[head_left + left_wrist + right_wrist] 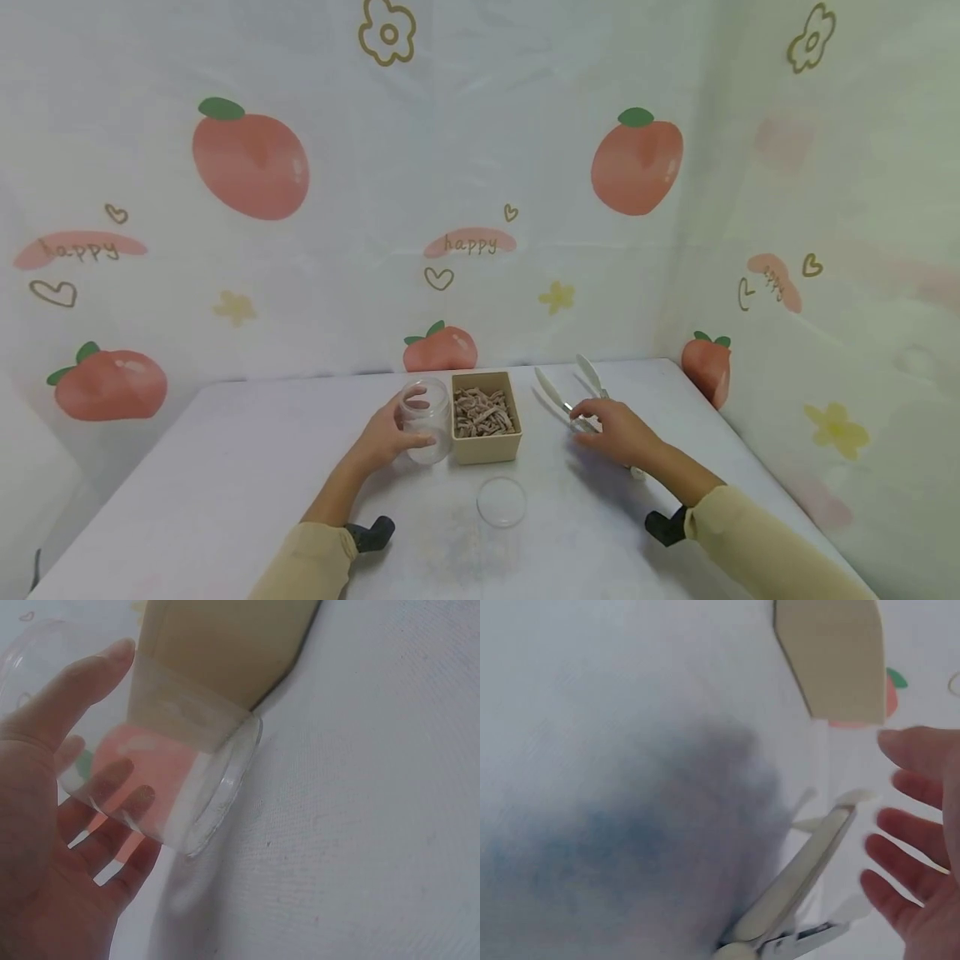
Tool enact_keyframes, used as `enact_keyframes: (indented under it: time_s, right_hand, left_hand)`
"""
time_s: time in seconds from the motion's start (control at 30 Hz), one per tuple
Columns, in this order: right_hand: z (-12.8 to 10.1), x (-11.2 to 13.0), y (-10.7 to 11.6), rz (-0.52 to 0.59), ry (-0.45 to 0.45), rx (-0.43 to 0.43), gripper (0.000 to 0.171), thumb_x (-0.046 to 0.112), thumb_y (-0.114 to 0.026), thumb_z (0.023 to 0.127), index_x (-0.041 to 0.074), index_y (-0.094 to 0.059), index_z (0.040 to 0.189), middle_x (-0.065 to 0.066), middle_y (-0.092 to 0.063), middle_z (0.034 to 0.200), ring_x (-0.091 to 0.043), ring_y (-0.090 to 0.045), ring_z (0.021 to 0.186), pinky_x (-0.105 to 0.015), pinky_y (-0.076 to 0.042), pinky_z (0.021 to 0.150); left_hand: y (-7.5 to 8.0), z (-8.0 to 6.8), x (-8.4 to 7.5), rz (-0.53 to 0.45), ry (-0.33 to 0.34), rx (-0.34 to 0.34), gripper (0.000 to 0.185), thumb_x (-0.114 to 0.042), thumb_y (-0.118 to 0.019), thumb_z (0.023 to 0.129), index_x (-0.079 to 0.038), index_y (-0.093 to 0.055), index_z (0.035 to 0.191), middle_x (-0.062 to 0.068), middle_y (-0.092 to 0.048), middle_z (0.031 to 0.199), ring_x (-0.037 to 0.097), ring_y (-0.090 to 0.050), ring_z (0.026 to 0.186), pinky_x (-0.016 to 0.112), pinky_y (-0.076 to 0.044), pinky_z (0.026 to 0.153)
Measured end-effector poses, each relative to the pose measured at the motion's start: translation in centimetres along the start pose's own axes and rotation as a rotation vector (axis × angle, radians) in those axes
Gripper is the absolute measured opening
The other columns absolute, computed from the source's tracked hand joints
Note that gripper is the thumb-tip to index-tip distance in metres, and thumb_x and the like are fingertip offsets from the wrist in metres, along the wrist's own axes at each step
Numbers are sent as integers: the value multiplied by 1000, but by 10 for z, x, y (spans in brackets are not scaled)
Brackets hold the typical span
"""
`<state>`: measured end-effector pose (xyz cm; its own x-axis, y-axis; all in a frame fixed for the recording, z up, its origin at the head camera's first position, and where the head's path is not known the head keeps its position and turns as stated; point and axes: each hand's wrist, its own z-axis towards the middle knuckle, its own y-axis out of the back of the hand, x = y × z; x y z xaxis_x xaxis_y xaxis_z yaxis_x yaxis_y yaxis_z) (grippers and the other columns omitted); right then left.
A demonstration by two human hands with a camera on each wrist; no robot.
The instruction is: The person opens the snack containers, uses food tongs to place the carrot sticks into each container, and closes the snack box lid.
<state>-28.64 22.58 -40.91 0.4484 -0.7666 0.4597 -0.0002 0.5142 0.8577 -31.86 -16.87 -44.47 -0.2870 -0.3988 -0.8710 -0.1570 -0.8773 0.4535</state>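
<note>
Grasping the clear jar (436,423), the left hand (384,435) sets its thumb on one side and its fingers round the other; the jar stands upright with its mouth upward, just beside the left wall of a tan box (486,451). Whether its base touches the surface (427,542) is hard to tell. The box holds a heap of brownish-grey strips (483,412), lying below the rim.

The right hand (617,429) is released and holds nothing: its loosely bent fingers are spread above the pale tongs (795,881), and the right wrist view shows a gap between the fingertips and the tongs. These lie on the surface to the right of the box, arms apart, their tips pointing toward the back wall (360,292) and their joined end toward the person.

A clear round disc (502,502) lies flat on the person's side of the box, apart from it and between the two forearms. Both sleeves (765,542) are beige, with a black piece (372,534) at each wrist. Red fruit, gold hearts and the word "happy" are printed on the back wall.
</note>
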Motion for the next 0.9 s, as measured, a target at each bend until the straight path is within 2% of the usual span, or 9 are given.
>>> enact_keyframes:
  time_s: [0.17,0.4,0.57,0.67,0.9]
  right_hand:
    - [-3,-11,-5,24,-111,-116,38,17,-78,83,7,-64,117,-13,-60,124,-36,-51,118,-57,-40,97]
    - [-4,-23,-11,21,-144,-209,51,15,-80,80,-3,-58,123,-26,-52,133,-44,-43,124,-59,-33,103]
    - [-7,-29,-13,20,-196,-197,67,22,-81,79,-4,-50,133,-28,-46,137,-47,-39,126,-60,-32,103]
    - [-11,-31,-13,14,-242,-171,77,27,-82,78,-3,-45,138,-29,-45,136,-47,-40,124,-62,-35,99]
    - [-17,-36,-14,-53,-326,-85,98,41,-85,72,-3,-35,144,-28,-51,118,-40,-50,104,-58,-46,86]
  left_hand:
    - [0,1,1,-12,0,6,79,-15,-85,75,-12,-42,141,13,-57,133,34,-48,126,54,-36,104]
    - [0,3,4,-33,-7,12,80,-16,-86,74,-12,-42,141,13,-56,133,34,-48,126,54,-35,104]
    - [0,2,5,-40,-8,8,79,-14,-86,74,-12,-43,140,15,-56,133,33,-49,125,53,-36,104]
    - [-1,2,4,-42,-5,8,79,-13,-85,74,-12,-42,140,13,-57,132,33,-49,125,54,-36,104]
    - [-2,1,3,-43,-1,-6,78,-10,-85,74,-13,-44,140,11,-58,131,33,-49,125,54,-37,104]
